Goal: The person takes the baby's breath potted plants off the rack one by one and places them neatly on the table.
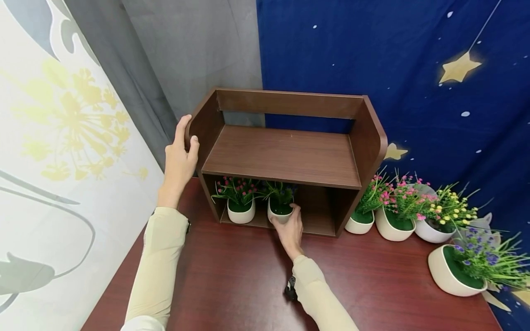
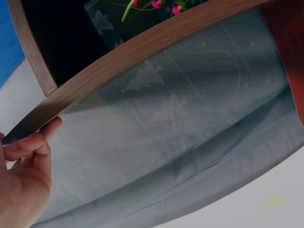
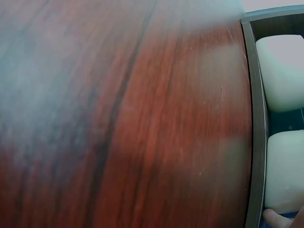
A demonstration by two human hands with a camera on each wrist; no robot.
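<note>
A brown two-level shelf (image 1: 285, 154) stands on the table, and my left hand (image 1: 179, 161) grips the front edge of its left side panel. In the left wrist view, fingers (image 2: 53, 127) curl against that panel's edge. Down in the lower compartment, my right hand (image 1: 290, 232) holds a white flower pot (image 1: 278, 218) with dark purple flowers, thumb and fingers on either side of it. To its left, inside the same compartment, sits another white pot (image 1: 241, 216) with pink flowers. The right wrist view catches the held pot (image 3: 290, 171) beside a fingertip at the lower right.
Right of the shelf stand white pots with pink flowers (image 1: 395, 227), yellow flowers (image 1: 432, 232) and purple flowers (image 1: 449, 276) on the reddish table (image 1: 240, 276). A blue curtain (image 1: 331, 50) with stars and a grey curtain (image 1: 198, 46) hang behind. A patterned white panel (image 1: 62, 220) borders the left.
</note>
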